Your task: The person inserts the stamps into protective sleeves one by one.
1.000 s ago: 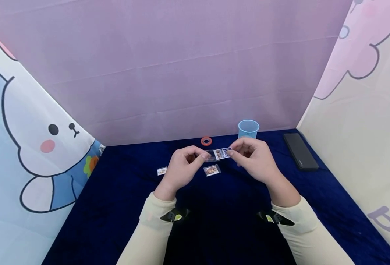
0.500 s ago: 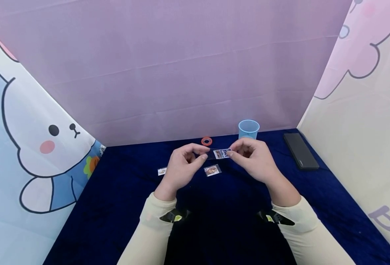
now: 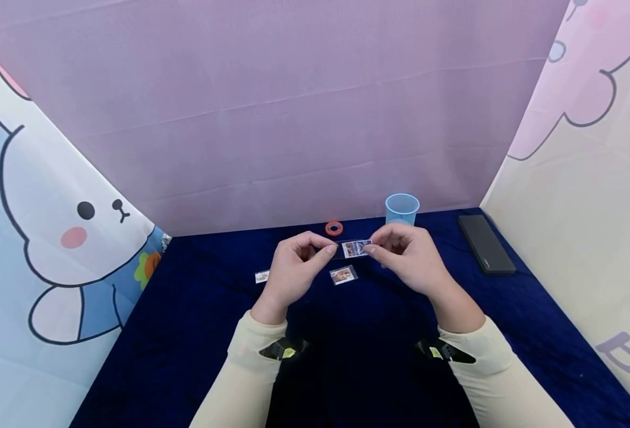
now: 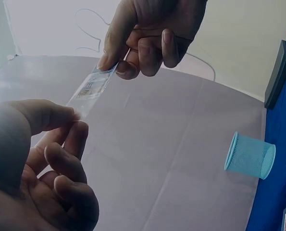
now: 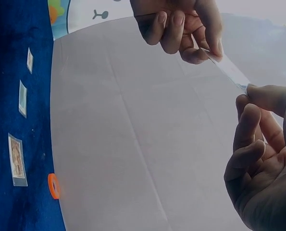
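Both hands hold a small picture card [image 3: 355, 248] and its clear plastic sleeve [image 4: 81, 102] up over the table. My left hand [image 3: 296, 267] pinches the sleeve's left end between thumb and index finger. At the other side, thumb and forefinger of my right hand [image 3: 413, 258] pinch the card's blue printed end. In the left wrist view the card overlaps the sleeve, with bare plastic nearest the left fingertips. Below the hands a sleeved picture card [image 3: 343, 274] lies flat. The right wrist view shows two more small cards, one in the middle [image 5: 22, 98] and one farther off [image 5: 30, 60].
An orange-red ring like a tape roll [image 3: 334, 228] lies near the back edge of the dark blue tabletop [image 3: 186, 333]. Behind the right hand stands a light blue mesh cup [image 4: 248, 155]. A flat dark oblong case [image 3: 486, 245] lies at the right. Printed cloth walls enclose three sides.
The picture card has shifted slightly left, closer to the left fingertips, so less bare sleeve shows between. Both hands keep their pinches and have barely moved.
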A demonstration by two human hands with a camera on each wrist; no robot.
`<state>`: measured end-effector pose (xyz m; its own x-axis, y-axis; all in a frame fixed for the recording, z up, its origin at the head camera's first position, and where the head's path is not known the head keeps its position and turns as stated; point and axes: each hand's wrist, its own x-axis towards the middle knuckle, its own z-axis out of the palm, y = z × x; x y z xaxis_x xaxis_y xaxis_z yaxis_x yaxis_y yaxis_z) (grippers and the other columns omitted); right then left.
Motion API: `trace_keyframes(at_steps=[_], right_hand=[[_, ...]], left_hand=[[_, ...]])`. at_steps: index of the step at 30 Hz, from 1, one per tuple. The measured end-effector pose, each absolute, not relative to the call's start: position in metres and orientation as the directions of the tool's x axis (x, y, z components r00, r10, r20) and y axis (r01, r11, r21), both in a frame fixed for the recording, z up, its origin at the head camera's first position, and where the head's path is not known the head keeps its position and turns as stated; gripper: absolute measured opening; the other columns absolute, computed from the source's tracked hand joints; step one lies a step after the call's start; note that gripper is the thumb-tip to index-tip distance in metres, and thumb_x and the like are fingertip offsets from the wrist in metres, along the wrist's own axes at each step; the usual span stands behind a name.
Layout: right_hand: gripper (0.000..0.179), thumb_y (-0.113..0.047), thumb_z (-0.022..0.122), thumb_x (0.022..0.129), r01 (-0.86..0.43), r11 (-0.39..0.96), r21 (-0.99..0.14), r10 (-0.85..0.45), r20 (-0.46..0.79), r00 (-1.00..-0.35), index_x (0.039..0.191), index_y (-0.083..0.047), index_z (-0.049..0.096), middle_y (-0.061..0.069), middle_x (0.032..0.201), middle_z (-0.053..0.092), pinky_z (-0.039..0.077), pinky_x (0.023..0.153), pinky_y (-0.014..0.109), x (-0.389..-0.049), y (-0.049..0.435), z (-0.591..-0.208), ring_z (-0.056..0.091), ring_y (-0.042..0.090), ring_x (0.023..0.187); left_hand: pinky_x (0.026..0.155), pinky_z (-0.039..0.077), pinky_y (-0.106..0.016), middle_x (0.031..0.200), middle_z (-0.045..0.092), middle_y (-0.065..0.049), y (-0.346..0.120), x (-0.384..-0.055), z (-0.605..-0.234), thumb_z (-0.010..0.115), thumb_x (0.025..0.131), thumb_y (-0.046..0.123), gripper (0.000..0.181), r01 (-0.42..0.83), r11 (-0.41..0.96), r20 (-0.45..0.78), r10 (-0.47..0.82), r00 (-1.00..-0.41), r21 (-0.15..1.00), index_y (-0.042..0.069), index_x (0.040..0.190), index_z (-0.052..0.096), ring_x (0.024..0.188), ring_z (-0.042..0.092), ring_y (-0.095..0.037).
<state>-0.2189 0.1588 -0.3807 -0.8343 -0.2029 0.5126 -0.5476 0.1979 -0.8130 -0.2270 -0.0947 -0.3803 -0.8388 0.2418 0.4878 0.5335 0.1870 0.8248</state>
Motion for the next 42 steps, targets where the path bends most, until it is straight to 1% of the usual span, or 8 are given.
trace_keyframes(at_steps=[3, 6, 13, 17, 22, 29, 38, 42], right_hand=[[0.008, -0.009, 0.081, 0.093, -0.552, 0.214, -0.806, -0.208, 0.515, -0.832, 0.097, -0.012, 0.076, 0.005, 0.071, 0.063, 0.045, 0.05, 0.028, -0.2186, 0.158, -0.3807, 0.054, 0.019, 0.057], [0.008, -0.009, 0.081, 0.093, -0.553, 0.219, -0.804, -0.217, 0.513, -0.831, 0.097, -0.012, 0.075, 0.005, 0.07, 0.061, 0.043, 0.049, 0.028, -0.2189, 0.1578, -0.3812, 0.053, 0.019, 0.057], [0.009, -0.009, 0.082, 0.092, -0.551, 0.218, -0.805, -0.246, 0.501, -0.83, 0.098, -0.012, 0.075, 0.004, 0.07, 0.062, 0.044, 0.049, 0.028, -0.2189, 0.1571, -0.383, 0.055, 0.018, 0.056], [0.008, -0.01, 0.081, 0.094, -0.553, 0.22, -0.804, -0.262, 0.497, -0.827, 0.1, -0.012, 0.075, 0.005, 0.072, 0.064, 0.045, 0.05, 0.028, -0.2192, 0.1587, -0.3826, 0.057, 0.019, 0.058], [0.006, -0.007, 0.075, 0.098, -0.547, 0.212, -0.81, -0.252, 0.495, -0.831, 0.103, -0.01, 0.076, 0.012, 0.078, 0.067, 0.05, 0.054, 0.029, -0.2184, 0.1632, -0.38, 0.06, 0.02, 0.062], [0.008, -0.006, 0.074, 0.098, -0.554, 0.228, -0.801, -0.258, 0.498, -0.828, 0.104, -0.01, 0.077, 0.009, 0.079, 0.069, 0.05, 0.053, 0.028, -0.2172, 0.1635, -0.3783, 0.061, 0.019, 0.062], [0.008, -0.006, 0.076, 0.097, -0.566, 0.232, -0.791, -0.268, 0.507, -0.819, 0.102, -0.013, 0.077, 0.012, 0.078, 0.068, 0.047, 0.051, 0.028, -0.2178, 0.1614, -0.3795, 0.058, 0.018, 0.059], [0.008, -0.006, 0.076, 0.097, -0.573, 0.227, -0.787, -0.276, 0.512, -0.813, 0.102, -0.012, 0.077, 0.016, 0.078, 0.068, 0.047, 0.051, 0.028, -0.2182, 0.1612, -0.3798, 0.058, 0.018, 0.059]], left_hand=[[0.047, 0.033, -0.026, 0.062, 0.05, -0.008, -0.0957, -0.2266, -0.3808, 0.079, 0.096, 0.016, 0.007, 0.551, 0.178, 0.505, 0.246, -0.827, 0.815, 0.011, 0.1, 0.081, 0.049, 0.04, -0.015], [0.046, 0.033, -0.027, 0.062, 0.051, -0.011, -0.0963, -0.226, -0.3807, 0.079, 0.097, 0.019, 0.008, 0.558, 0.174, 0.512, 0.25, -0.822, 0.811, 0.012, 0.1, 0.081, 0.049, 0.04, -0.017], [0.045, 0.032, -0.027, 0.061, 0.051, -0.007, -0.0954, -0.2267, -0.3818, 0.079, 0.097, 0.02, 0.008, 0.558, 0.169, 0.512, 0.251, -0.822, 0.812, 0.013, 0.099, 0.081, 0.049, 0.04, -0.017], [0.046, 0.032, -0.026, 0.061, 0.051, -0.008, -0.0953, -0.2263, -0.3816, 0.079, 0.096, 0.017, 0.008, 0.551, 0.163, 0.507, 0.246, -0.826, 0.818, 0.01, 0.1, 0.081, 0.049, 0.04, -0.015], [0.047, 0.03, -0.025, 0.061, 0.05, -0.014, -0.0958, -0.2258, -0.3799, 0.078, 0.096, 0.01, 0.008, 0.533, 0.167, 0.491, 0.235, -0.839, 0.83, 0.004, 0.101, 0.08, 0.049, 0.038, -0.012], [0.047, 0.029, -0.023, 0.061, 0.046, -0.021, -0.0959, -0.2256, -0.3774, 0.076, 0.096, 0.002, 0.007, 0.513, 0.179, 0.469, 0.24, -0.85, 0.84, -0.004, 0.1, 0.077, 0.049, 0.037, -0.009], [0.046, 0.032, -0.025, 0.062, 0.051, -0.008, -0.0965, -0.2269, -0.3809, 0.079, 0.096, 0.014, 0.009, 0.536, 0.17, 0.49, 0.251, -0.835, 0.827, 0.008, 0.102, 0.081, 0.049, 0.04, -0.014], [0.046, 0.032, -0.026, 0.061, 0.051, -0.005, -0.097, -0.2267, -0.3813, 0.079, 0.097, 0.018, 0.008, 0.556, 0.167, 0.507, 0.261, -0.822, 0.814, 0.012, 0.101, 0.082, 0.049, 0.039, -0.016]])
